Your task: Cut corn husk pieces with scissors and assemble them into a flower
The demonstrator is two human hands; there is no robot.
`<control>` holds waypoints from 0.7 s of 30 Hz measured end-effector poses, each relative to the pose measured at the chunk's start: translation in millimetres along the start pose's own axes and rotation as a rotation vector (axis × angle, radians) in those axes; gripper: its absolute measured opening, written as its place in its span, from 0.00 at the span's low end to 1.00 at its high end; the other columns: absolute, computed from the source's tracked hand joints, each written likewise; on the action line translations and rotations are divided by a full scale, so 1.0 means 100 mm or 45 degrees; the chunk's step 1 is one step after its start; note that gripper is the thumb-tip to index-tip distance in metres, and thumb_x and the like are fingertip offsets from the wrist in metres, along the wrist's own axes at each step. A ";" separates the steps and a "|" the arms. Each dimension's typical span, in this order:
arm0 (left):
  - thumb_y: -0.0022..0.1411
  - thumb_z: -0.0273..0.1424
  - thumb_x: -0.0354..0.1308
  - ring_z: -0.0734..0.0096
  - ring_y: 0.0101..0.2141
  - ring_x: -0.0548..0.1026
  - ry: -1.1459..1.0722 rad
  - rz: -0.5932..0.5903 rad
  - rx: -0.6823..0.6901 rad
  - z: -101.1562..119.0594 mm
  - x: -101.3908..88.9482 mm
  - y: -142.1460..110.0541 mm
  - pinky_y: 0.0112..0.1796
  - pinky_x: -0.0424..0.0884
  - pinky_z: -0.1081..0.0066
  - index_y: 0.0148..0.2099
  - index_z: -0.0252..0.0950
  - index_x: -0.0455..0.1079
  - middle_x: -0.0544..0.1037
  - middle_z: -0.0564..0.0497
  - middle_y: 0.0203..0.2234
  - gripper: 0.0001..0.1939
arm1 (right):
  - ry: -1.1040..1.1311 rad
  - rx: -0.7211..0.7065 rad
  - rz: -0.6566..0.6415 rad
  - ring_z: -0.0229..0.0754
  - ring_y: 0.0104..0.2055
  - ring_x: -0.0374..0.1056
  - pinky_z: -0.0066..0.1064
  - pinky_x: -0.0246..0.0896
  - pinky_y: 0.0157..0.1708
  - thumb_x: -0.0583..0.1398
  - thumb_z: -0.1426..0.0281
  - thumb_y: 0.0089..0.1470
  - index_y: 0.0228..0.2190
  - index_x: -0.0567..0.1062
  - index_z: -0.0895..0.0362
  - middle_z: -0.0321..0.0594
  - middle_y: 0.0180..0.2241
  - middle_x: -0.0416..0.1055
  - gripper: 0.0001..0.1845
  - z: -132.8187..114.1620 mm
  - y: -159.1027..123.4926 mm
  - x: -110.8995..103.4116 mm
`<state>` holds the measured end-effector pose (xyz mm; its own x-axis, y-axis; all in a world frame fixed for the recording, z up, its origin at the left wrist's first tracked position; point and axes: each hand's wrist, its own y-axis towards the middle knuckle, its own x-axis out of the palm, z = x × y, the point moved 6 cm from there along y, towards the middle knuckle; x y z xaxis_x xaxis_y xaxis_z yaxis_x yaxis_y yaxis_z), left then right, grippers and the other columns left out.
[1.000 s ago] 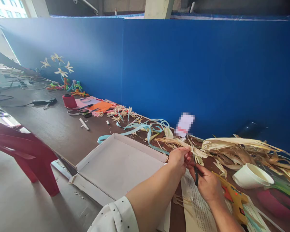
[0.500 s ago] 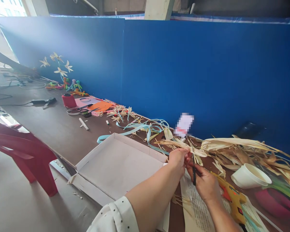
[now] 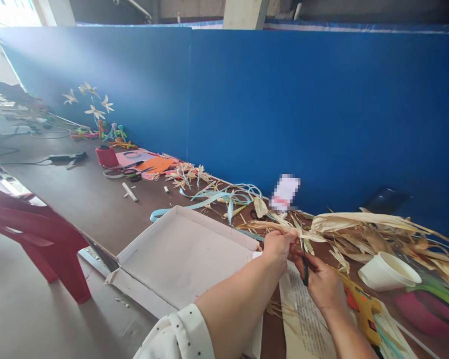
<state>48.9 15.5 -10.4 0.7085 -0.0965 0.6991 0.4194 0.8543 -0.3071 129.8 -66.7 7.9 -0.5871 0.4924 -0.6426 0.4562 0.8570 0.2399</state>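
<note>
Head view: the left hand (image 3: 279,249), fingers closed in a pinch, grips a dried husk strip (image 3: 292,230) that extends to both sides of the fingertips; the right hand (image 3: 324,284), curled closed, holds black-handled scissors (image 3: 305,269), blades pointing away from the wearer at the strip; whether they touch it cannot be told. Left of the left hand lies an open, shallow cardboard box (image 3: 187,254); beyond it, a light-blue ribbon (image 3: 209,199). Beneath the right hand is a printed sheet (image 3: 303,314); just to its right, a yellow glue gun (image 3: 364,309). Farther right stands a tilted white cup (image 3: 383,273), near a heap of dried husks (image 3: 374,237) beyond the right hand
</note>
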 end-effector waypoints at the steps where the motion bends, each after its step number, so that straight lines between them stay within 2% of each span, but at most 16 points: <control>1: 0.51 0.26 0.62 0.83 0.15 0.57 -0.011 -0.002 0.004 0.00 0.00 0.00 0.21 0.55 0.77 0.22 0.32 0.62 0.64 0.55 0.15 0.11 | 0.007 0.000 -0.009 0.51 0.36 0.73 0.30 0.65 0.29 0.60 0.58 0.42 0.36 0.80 0.55 0.42 0.32 0.78 0.20 0.01 0.00 0.00; 4: 0.51 0.24 0.60 0.84 0.16 0.58 -0.055 -0.005 0.002 0.00 0.00 -0.01 0.22 0.54 0.78 0.23 0.31 0.64 0.64 0.55 0.15 0.09 | 0.049 0.012 -0.008 0.51 0.35 0.73 0.31 0.65 0.29 0.60 0.59 0.41 0.36 0.80 0.55 0.42 0.31 0.78 0.20 0.01 0.00 0.00; 12: 0.50 0.24 0.59 0.83 0.16 0.58 -0.103 -0.027 0.007 -0.02 -0.01 0.02 0.21 0.55 0.78 0.22 0.32 0.62 0.62 0.56 0.13 0.10 | 0.068 0.053 -0.003 0.52 0.36 0.73 0.31 0.66 0.31 0.61 0.59 0.40 0.36 0.80 0.56 0.43 0.31 0.78 0.21 0.01 0.00 -0.01; 17: 0.49 0.26 0.60 0.82 0.16 0.57 -0.085 -0.028 -0.006 -0.02 -0.01 0.02 0.22 0.57 0.77 0.23 0.32 0.62 0.63 0.56 0.14 0.09 | 0.028 0.028 0.020 0.52 0.34 0.74 0.31 0.66 0.29 0.61 0.58 0.40 0.35 0.81 0.56 0.44 0.29 0.78 0.21 0.00 0.00 -0.01; 21: 0.47 0.28 0.62 0.82 0.16 0.56 -0.074 -0.039 0.001 -0.04 0.00 0.02 0.21 0.56 0.76 0.23 0.33 0.62 0.62 0.57 0.14 0.10 | 0.044 0.044 0.009 0.53 0.36 0.73 0.32 0.66 0.31 0.62 0.58 0.40 0.36 0.81 0.55 0.43 0.30 0.78 0.21 0.02 0.01 0.00</control>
<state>52.2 15.3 -13.8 0.6614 -0.0929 0.7443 0.4398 0.8518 -0.2845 131.4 -66.4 6.3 -0.6064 0.5039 -0.6151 0.4828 0.8480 0.2187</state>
